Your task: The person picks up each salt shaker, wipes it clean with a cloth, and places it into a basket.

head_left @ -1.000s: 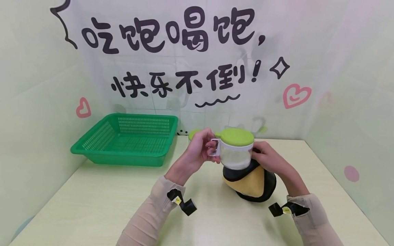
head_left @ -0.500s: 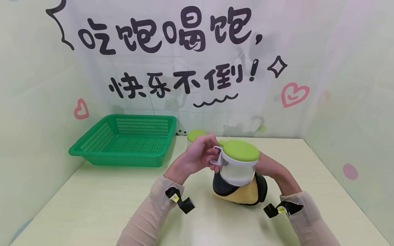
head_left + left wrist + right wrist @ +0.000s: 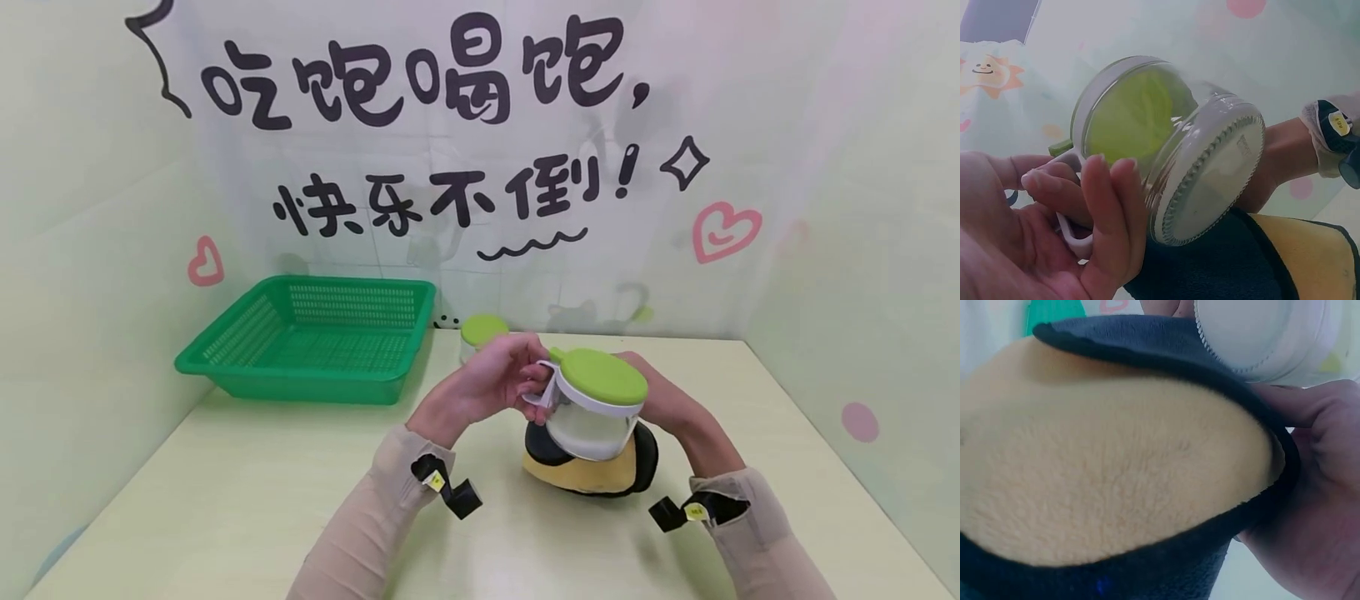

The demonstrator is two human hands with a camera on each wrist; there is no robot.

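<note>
My left hand (image 3: 495, 382) holds a clear glass seasoning jar (image 3: 592, 427) by its white handle (image 3: 1075, 240). The jar has a green lid (image 3: 606, 377) and a white rim, and is tilted; its ridged base shows in the left wrist view. Behind and right of it is my right hand (image 3: 660, 392), fingers mostly hidden by the jar. In the right wrist view that hand (image 3: 1329, 469) grips a folded fuzzy cloth (image 3: 1116, 469), tan and dark blue with black edging. The cloth hangs just under the jar; whether they touch I cannot tell.
A green plastic basket (image 3: 300, 388) stands at the back left of the pale table (image 3: 247, 500). Right of it, partly behind my left hand, is a second green-lidded jar (image 3: 483, 329). A printed curtain (image 3: 420, 150) closes off the back.
The jar has come lower and slightly right, tilting more. My right hand has gone further behind it, and the cloth has shifted left a little. More of the second jar shows.
</note>
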